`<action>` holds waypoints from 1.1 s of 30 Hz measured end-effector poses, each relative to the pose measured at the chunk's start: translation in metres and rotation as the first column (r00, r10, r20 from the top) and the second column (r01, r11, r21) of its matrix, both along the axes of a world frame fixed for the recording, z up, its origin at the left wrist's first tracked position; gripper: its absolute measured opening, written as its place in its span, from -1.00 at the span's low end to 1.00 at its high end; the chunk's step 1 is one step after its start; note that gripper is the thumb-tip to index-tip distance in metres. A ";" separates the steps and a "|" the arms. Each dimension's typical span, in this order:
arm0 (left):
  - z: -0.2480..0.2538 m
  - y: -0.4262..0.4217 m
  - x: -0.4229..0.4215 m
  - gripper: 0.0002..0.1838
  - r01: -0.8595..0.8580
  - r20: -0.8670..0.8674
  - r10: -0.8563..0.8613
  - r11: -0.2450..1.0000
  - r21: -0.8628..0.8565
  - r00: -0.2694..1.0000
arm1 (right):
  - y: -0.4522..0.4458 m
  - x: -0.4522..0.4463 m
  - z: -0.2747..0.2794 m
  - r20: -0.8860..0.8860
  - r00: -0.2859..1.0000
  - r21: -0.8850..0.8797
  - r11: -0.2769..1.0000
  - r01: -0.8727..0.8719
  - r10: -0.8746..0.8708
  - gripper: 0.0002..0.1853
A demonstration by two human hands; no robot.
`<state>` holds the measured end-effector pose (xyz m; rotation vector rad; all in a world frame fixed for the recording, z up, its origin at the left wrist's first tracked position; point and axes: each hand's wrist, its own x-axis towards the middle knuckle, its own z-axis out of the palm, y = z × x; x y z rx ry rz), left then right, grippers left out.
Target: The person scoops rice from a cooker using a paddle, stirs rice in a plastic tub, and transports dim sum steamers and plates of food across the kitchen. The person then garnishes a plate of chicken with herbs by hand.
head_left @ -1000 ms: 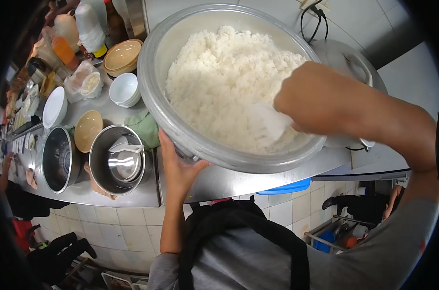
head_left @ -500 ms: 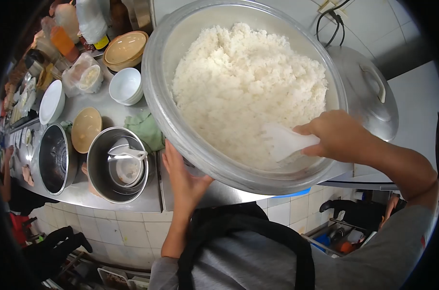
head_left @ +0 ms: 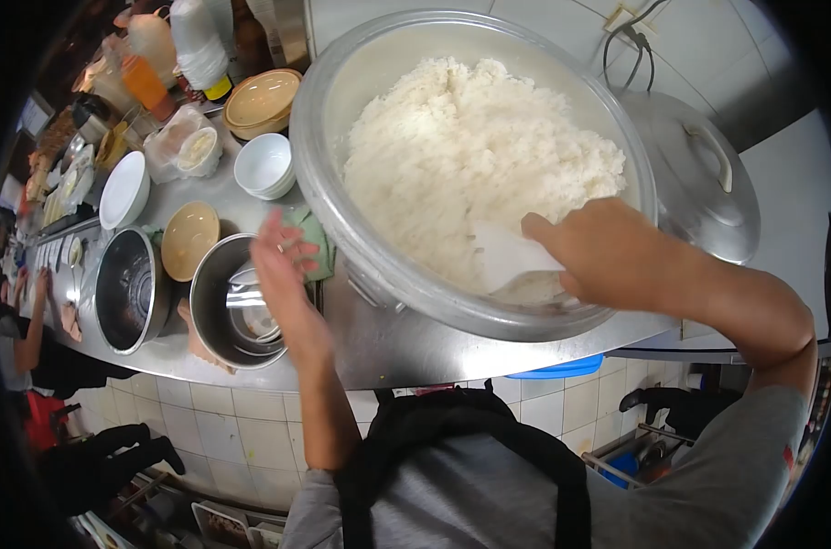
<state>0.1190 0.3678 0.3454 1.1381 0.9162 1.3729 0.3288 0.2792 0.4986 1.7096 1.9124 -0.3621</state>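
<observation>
A large metal rice pot (head_left: 317,174) full of cooked white rice (head_left: 480,146) stands in front of me. My right hand (head_left: 612,252) is wrapped round a white rice paddle (head_left: 512,258), its blade pressed into the rice near the pot's front wall. Left of the pot, my left hand (head_left: 285,288) is raised with fingers apart and slightly blurred, holding nothing. It partly covers a deep steel container (head_left: 207,316) in which white utensils and a smaller vessel lie. Behind that hand is a green cloth (head_left: 319,247).
On the steel counter (head_left: 388,352) are a steel bowl (head_left: 113,316), a tan bowl (head_left: 191,240), stacked white bowls (head_left: 264,166) and a white plate (head_left: 125,190). A metal lid (head_left: 699,183) leans at the right. Other people are at the far left.
My left hand has come off the pot's side and moved up and left over the steel container. The paddle has shifted left through the rice, and the pot appears more level.
</observation>
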 end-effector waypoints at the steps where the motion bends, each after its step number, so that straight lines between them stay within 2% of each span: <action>1: 0.015 0.015 -0.004 -0.33 -0.030 -0.017 0.029 0.996 -0.080 0.999 | 0.002 0.002 0.000 -0.004 1.000 0.002 1.000 -0.010 0.010 -0.77; 3: 0.029 0.051 0.004 -0.47 0.044 0.003 -0.044 0.984 -0.171 0.999 | 0.007 0.011 -0.002 -0.028 0.990 0.125 0.983 -0.131 0.135 -0.83; 5: 0.036 0.075 0.020 -0.57 0.023 -0.192 -0.056 0.985 -0.173 0.980 | 0.014 0.014 0.001 -0.006 0.985 0.129 0.977 -0.173 0.175 -0.78; 7: 0.021 0.089 0.030 -0.61 0.043 -0.155 -0.061 0.992 -0.118 0.986 | 0.016 0.014 0.001 0.016 0.979 0.137 0.970 -0.203 0.202 -0.72; 9: 0.026 0.082 0.031 -0.63 0.063 -0.123 -0.071 0.996 -0.066 0.990 | 0.015 0.012 0.000 0.118 0.971 0.118 0.968 -0.220 0.207 -0.71; 12: 0.033 0.054 0.022 -0.66 0.024 -0.199 -0.040 0.996 -0.083 0.979 | 0.001 0.019 0.004 0.135 0.972 0.072 0.977 -0.201 0.190 -0.66; 14: 0.036 0.025 0.017 -0.63 -0.003 -0.341 -0.025 0.997 -0.080 0.940 | -0.014 0.028 0.013 0.095 0.977 0.071 0.977 -0.200 0.193 -0.63; 15: 0.040 0.009 0.016 -0.63 -0.010 -0.345 -0.019 0.996 -0.083 0.938 | -0.021 0.034 0.016 0.059 0.982 0.067 0.981 -0.185 0.181 -0.60; 18: 0.050 -0.034 0.012 -0.65 0.047 -0.292 -0.098 0.983 -0.179 0.951 | -0.038 0.052 0.012 0.020 0.977 0.083 0.974 -0.212 0.211 -0.62; 20: 0.048 -0.048 0.008 -0.69 0.161 -0.202 -0.212 0.957 -0.243 0.956 | -0.046 0.064 0.006 0.013 0.974 0.077 0.971 -0.228 0.228 -0.65; 21: 0.045 -0.050 0.008 -0.69 0.162 -0.196 -0.213 0.955 -0.249 0.957 | -0.048 0.071 0.002 -0.051 0.991 0.072 0.990 -0.120 0.124 -0.67; 22: 0.042 -0.051 0.008 -0.72 0.223 -0.064 -0.245 0.944 -0.242 0.967 | -0.049 0.077 -0.001 -0.111 0.994 0.063 0.998 -0.011 0.018 -0.68; 23: 0.039 -0.050 0.008 -0.74 0.281 0.070 -0.273 0.933 -0.225 0.960 | -0.051 0.081 -0.007 -0.102 0.995 0.057 0.998 -0.014 0.019 -0.68; 25: 0.035 -0.047 0.005 -0.77 0.331 0.122 -0.310 0.913 -0.239 0.943 | -0.056 0.086 -0.019 -0.208 0.978 0.128 0.992 -0.005 0.032 -0.70; 26: 0.033 -0.046 0.003 -0.79 0.382 0.163 -0.350 0.892 -0.244 0.922 | -0.055 0.083 -0.021 -0.200 0.979 0.116 0.993 -0.003 0.027 -0.70; 29: 0.034 -0.043 -0.002 -0.75 0.442 0.136 -0.420 0.864 -0.243 0.897 | -0.049 0.071 -0.022 -0.129 0.988 0.070 0.994 0.089 -0.080 -0.76; 32: 0.036 -0.045 -0.001 -0.80 0.450 0.204 -0.408 0.857 -0.251 0.890 | -0.041 0.059 -0.028 -0.173 0.975 0.046 0.988 0.148 -0.138 -0.79; 33: 0.037 -0.044 0.000 -0.80 0.455 0.209 -0.412 0.858 -0.239 0.887 | -0.040 0.056 -0.033 -0.227 0.953 0.040 0.975 0.216 -0.202 -0.77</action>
